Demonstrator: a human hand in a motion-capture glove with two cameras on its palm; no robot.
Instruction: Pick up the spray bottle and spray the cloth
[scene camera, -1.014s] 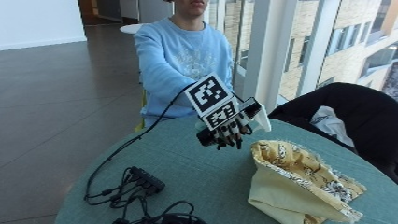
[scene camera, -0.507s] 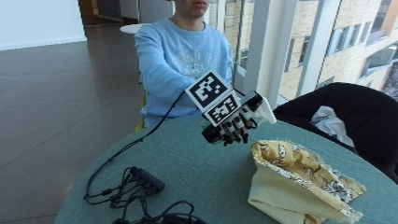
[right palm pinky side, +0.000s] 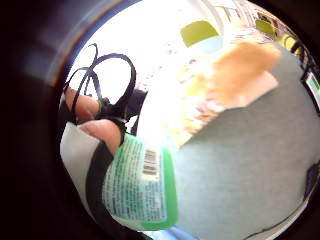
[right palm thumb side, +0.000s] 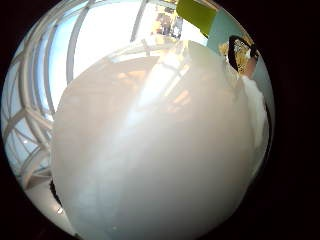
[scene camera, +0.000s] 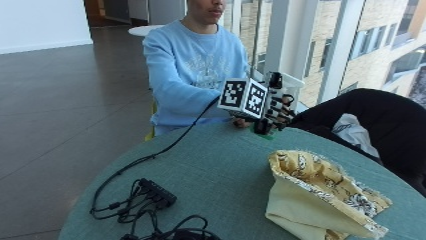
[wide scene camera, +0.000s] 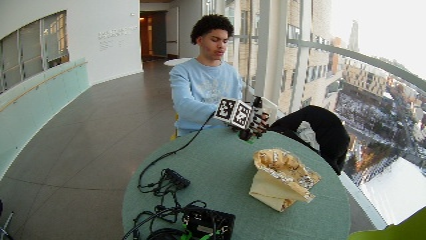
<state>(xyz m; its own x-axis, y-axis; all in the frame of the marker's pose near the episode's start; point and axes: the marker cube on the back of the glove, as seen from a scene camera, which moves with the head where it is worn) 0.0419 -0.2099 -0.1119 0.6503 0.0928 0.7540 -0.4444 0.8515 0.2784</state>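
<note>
— What's the setting?
— A round green table (scene camera: 219, 170) beside tall windows, with a person in a blue sweater seated behind it.
— And on it?
— A yellow patterned cloth (scene camera: 319, 195) lies crumpled near the window side; a tangle of black cables (scene camera: 143, 200) sits well apart from it.
— The bottle?
— The gloved right hand (scene camera: 274, 107) has its fingers curled round the spray bottle (right palm pinky side: 142, 185), lifted above the table's far edge, green label showing.

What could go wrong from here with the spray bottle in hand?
The gloved right hand grips the spray bottle near the table's far edge, well short of the cloth, so spray might land on the table. The cables also lie on that table and could get wet.
</note>
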